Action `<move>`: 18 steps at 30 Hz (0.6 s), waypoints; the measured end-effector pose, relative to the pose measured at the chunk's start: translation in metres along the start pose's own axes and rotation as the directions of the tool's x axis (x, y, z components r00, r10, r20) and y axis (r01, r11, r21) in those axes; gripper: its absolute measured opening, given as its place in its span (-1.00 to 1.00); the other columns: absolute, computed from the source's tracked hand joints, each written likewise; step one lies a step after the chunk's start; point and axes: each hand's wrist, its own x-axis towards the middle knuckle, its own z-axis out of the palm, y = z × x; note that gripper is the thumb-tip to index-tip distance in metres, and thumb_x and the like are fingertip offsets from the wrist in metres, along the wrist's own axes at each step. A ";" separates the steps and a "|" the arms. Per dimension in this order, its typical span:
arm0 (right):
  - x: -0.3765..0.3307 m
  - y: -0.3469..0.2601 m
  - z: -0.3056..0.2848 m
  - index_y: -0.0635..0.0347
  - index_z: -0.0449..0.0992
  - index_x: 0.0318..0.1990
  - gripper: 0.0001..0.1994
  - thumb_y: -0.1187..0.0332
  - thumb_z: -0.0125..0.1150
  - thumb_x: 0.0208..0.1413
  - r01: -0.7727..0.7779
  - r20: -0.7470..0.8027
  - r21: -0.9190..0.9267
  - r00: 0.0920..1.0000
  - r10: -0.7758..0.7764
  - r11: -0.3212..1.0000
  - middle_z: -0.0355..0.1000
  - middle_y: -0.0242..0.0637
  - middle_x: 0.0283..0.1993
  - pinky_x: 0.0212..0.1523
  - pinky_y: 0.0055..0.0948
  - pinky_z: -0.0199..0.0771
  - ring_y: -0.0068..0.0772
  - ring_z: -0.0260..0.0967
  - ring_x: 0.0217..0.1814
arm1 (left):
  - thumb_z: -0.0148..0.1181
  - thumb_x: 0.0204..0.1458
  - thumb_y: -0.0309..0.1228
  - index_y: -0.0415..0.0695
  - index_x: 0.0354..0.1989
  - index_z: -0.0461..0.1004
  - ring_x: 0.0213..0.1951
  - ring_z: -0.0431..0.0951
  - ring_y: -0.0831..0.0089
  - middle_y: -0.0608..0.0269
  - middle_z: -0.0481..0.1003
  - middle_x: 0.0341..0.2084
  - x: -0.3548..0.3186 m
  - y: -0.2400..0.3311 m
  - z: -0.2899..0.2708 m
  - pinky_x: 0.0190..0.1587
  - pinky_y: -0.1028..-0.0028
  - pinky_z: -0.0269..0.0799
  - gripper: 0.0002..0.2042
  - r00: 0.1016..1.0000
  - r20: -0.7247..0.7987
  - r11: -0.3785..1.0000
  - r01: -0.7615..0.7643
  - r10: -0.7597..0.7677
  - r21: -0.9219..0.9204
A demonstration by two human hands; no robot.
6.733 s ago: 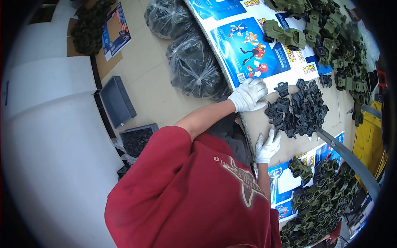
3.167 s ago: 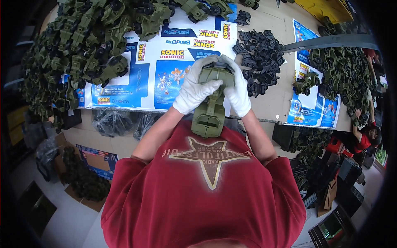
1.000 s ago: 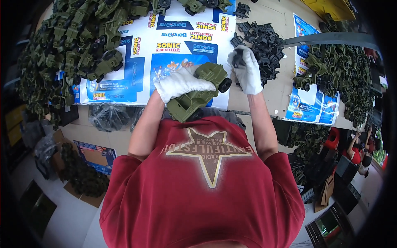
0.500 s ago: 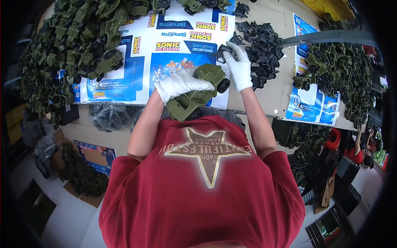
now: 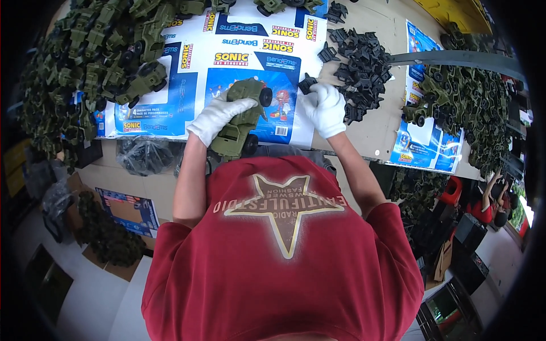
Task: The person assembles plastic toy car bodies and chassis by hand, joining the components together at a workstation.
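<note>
A green toy jeep [image 5: 245, 116] is tilted in my left hand [image 5: 219, 118], whose gloved fingers are wrapped over its near side; black wheels show on its right. My right hand [image 5: 329, 109], also in a white glove, is curled closed, with a small black plastic part [image 5: 307, 83] at its fingertips. Just beyond and right of that hand lies a heap of similar black plastic parts [image 5: 364, 71]. Both hands are above the table's near edge, over a printed blue and white cardboard sheet [image 5: 278, 82].
Green toy jeeps are piled high at the left [image 5: 96, 57] and on the right side [image 5: 472, 108]. A grey strap-like bar [image 5: 449, 57] crosses the table at the right. Below the table sit a black plastic bag [image 5: 145, 159] and an open carton [image 5: 108, 267]. Another person [image 5: 489, 204] is at the far right.
My left hand has shifted left with the toy jeep, which is now turned more upright. My right hand has drawn nearer to me, its fingers more curled, bringing the black plastic part along.
</note>
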 end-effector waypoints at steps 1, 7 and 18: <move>0.007 -0.006 0.001 0.10 0.46 -0.13 -0.55 0.06 0.44 -0.11 -0.206 0.081 0.020 0.976 0.204 0.978 0.42 -0.09 -0.09 -0.20 -0.11 0.46 -0.04 0.50 -0.19 | 0.45 -0.04 -0.33 -0.22 0.16 0.42 -0.12 0.58 0.52 0.23 0.57 -0.08 0.001 -0.002 0.000 -0.05 0.50 0.53 -0.43 1.000 -0.009 1.000 -0.004 0.004 -0.006; 0.046 -0.029 0.022 0.13 0.45 -0.04 -0.63 0.15 0.28 0.05 -0.387 0.399 -0.280 0.786 0.473 0.878 0.44 -0.02 -0.08 -0.21 -0.05 0.49 0.04 0.51 -0.23 | 0.51 -0.12 -0.28 -0.36 0.35 0.08 -0.12 0.57 0.51 0.18 0.54 -0.05 0.018 -0.008 -0.002 -0.13 0.52 0.56 -0.09 0.998 0.054 0.998 0.006 -0.010 0.068; 0.036 -0.030 0.013 0.18 0.42 0.09 -0.41 0.09 0.43 -0.06 -0.329 0.432 -0.165 0.823 0.368 0.930 0.46 -0.01 0.00 0.01 -0.12 0.47 0.05 0.46 0.00 | 0.53 -0.16 -0.22 -0.44 0.34 0.05 -0.11 0.57 0.50 0.13 0.53 -0.04 0.029 -0.013 -0.009 -0.10 0.52 0.54 -0.03 0.997 0.081 0.993 0.009 -0.019 0.122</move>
